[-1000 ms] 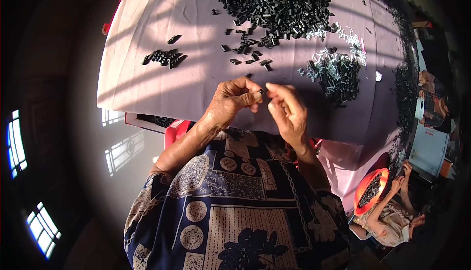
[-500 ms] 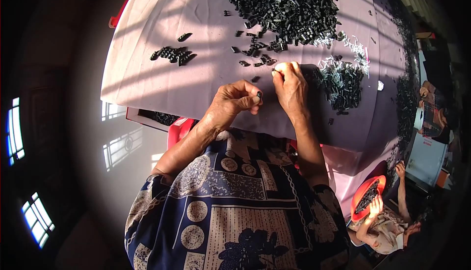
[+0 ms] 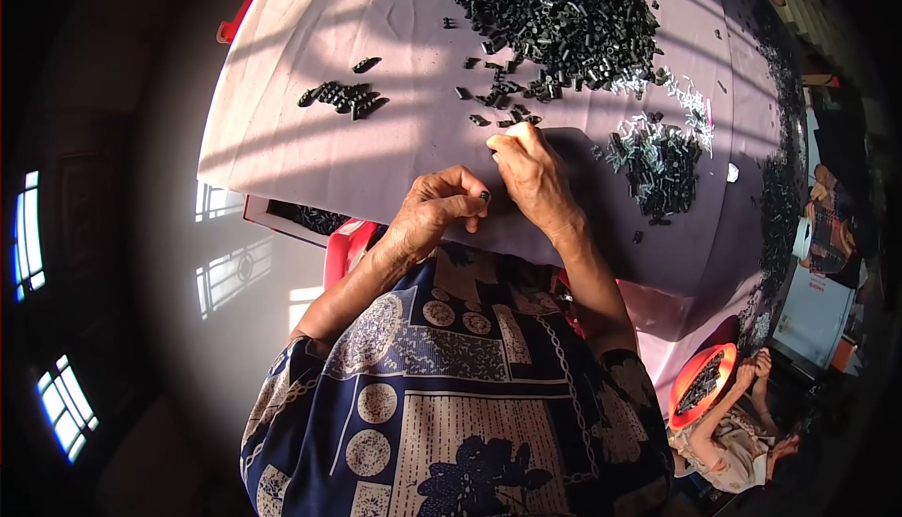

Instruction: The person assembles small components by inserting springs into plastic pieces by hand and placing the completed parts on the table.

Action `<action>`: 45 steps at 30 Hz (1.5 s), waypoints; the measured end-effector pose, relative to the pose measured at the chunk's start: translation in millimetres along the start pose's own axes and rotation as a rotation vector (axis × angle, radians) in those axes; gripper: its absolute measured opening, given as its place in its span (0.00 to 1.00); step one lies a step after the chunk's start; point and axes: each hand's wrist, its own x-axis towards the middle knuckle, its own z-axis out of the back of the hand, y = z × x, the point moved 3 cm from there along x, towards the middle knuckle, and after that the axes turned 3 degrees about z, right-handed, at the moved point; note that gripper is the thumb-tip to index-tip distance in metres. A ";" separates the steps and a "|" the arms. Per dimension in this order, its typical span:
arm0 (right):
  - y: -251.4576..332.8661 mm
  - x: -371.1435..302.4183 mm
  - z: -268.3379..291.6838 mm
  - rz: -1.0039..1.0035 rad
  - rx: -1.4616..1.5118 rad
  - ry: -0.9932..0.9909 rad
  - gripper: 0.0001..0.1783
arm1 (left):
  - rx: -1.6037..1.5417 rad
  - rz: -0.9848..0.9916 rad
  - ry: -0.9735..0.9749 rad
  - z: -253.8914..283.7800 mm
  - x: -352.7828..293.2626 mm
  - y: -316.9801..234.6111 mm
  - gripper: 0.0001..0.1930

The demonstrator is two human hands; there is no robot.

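Observation:
My left hand (image 3: 438, 209) is closed, pinching a small black cylindrical part (image 3: 485, 195) between thumb and fingertip, just above the near part of the cloth. Close by on its right, my right hand (image 3: 532, 179) has thumb and fingers pressed together, fingertips low over the cloth; whatever sits between them is hidden. Just beyond those fingertips lie several loose black parts (image 3: 498, 94). Farther off spreads a large heap of small black tubular parts (image 3: 564, 23). To the right is a smaller pile of black parts (image 3: 665, 179) mixed with thin pale pins (image 3: 644, 132).
A pink cloth (image 3: 282, 132) covers the table. At left lie a cluster of black parts (image 3: 340, 98) and one separate piece (image 3: 366, 64). An open box (image 3: 282, 219) of black parts is under the near left edge. At lower right, another person holds an orange bowl (image 3: 680, 406).
My right hand has shifted left and slightly nearer, toward my left hand, its fingertips now where a loose part lay. My left hand keeps its pinch. The other person's hand has left the bowl.

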 end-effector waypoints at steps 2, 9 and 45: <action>1.4 2.0 -4.2 0.001 -0.048 0.013 0.08 | -0.003 -0.031 0.000 3.9 -2.0 -2.9 0.02; -4.8 -10.1 27.1 -0.372 0.826 -0.149 0.03 | -0.020 -0.056 0.011 -12.2 4.1 -7.9 0.02; -7.1 -41.0 85.9 -0.321 0.812 -0.346 0.03 | 0.169 -0.201 0.053 -83.5 30.8 -13.1 0.03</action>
